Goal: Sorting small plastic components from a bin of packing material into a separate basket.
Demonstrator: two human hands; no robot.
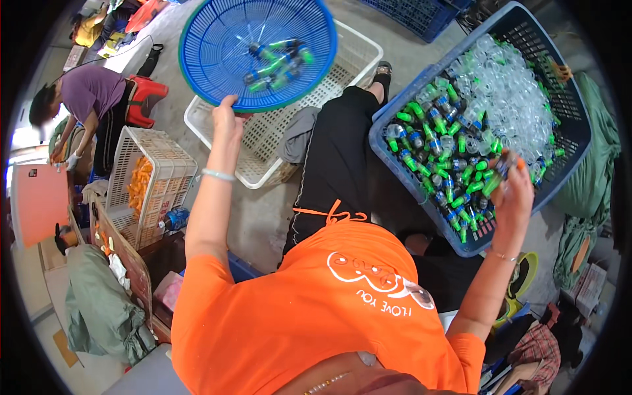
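Note:
My left hand (228, 125) grips the near rim of a round blue plastic basket (204, 49), thumb on the edge and the other fingers mostly hidden. Inside lie several small green-and-dark bottle-shaped pieces (283, 62). My right hand (515, 194) is closed round a few similar pieces (499, 172), slightly blurred, above the near right part of a large dark-blue crate (413, 197). Green-and-dark pieces (438, 135) fill the crate's near and left part. Clear plastic cups or caps (503, 85) are heaped at its far side.
Beneath the round basket stands a white crate (359, 46), with grey cloth (299, 135) at its edge. Another white crate (174, 155) at left holds orange pieces (139, 181). A person in a purple top (92, 99) bends at far left, near a red stool (148, 102).

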